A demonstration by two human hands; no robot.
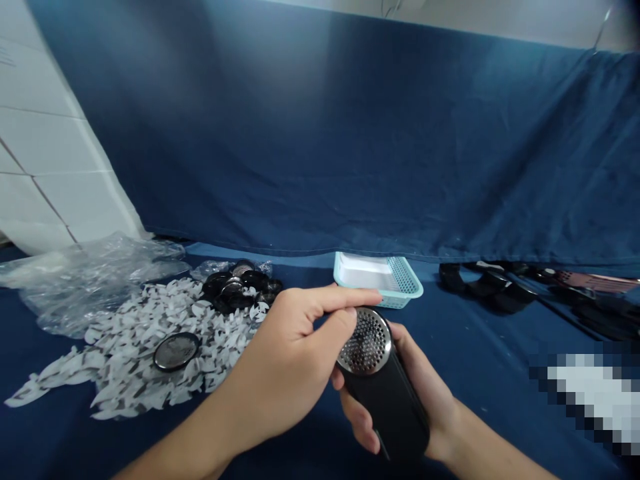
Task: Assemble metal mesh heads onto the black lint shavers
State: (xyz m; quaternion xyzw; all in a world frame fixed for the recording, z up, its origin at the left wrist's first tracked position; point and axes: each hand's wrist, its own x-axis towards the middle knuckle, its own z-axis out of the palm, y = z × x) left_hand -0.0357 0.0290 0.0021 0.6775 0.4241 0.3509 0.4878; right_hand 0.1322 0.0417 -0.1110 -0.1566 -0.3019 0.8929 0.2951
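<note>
A black handheld device body [389,400] lies in my right hand [425,387], fingers wrapped round it from below. On its upper end sits a round metal mesh cap [366,341] with a shiny rim. My left hand [295,353] pinches that cap's rim between thumb and forefinger. Both hands hover low over the blue cloth table near the front edge.
A heap of small white plastic pieces [135,347] lies at left with one loose mesh cap [176,351] on it. Behind are several black caps [240,287] and crumpled clear bags [85,273]. A turquoise basket [380,277] stands centre; black parts [500,287] at right. A blue curtain hangs behind.
</note>
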